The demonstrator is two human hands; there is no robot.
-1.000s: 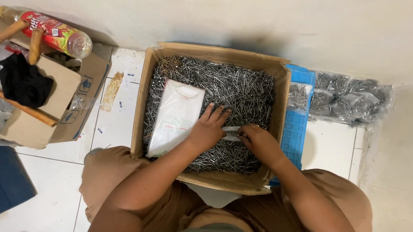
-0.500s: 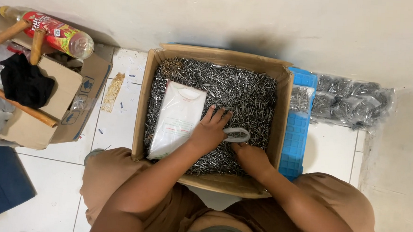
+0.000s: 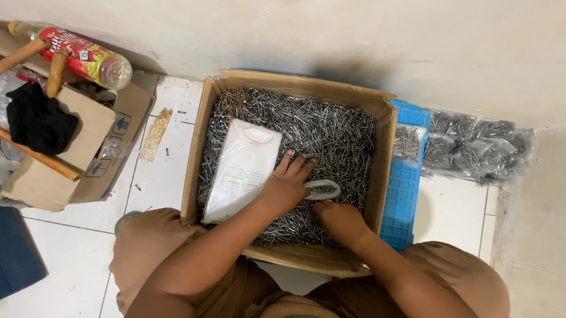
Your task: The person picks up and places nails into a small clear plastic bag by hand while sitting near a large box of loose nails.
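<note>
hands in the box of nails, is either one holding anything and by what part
The left hand holds a small clear bag by its near end, over the nails. The right hand is down among the nails; whether it grips any cannot be told.

A makeshift packing corner on the floor of a plain room is shown, more a small home workshop or storeroom than a shop. White floor tiles (image 3: 166,172) are seen, met by a bare, scuffed wall (image 3: 367,34). A cardboard box (image 3: 386,158) filled with loose steel nails (image 3: 323,132) is set on the floor, and sealed clear bags of nails (image 3: 477,150) are piled against the wall beside a blue plastic crate (image 3: 402,204). A stack of white plastic bags (image 3: 240,170) is laid on the nails. At the side, a second open carton (image 3: 90,149) is kept with wooden handles (image 3: 25,149), a black cloth (image 3: 39,122) and a plastic bottle (image 3: 82,58).
</note>
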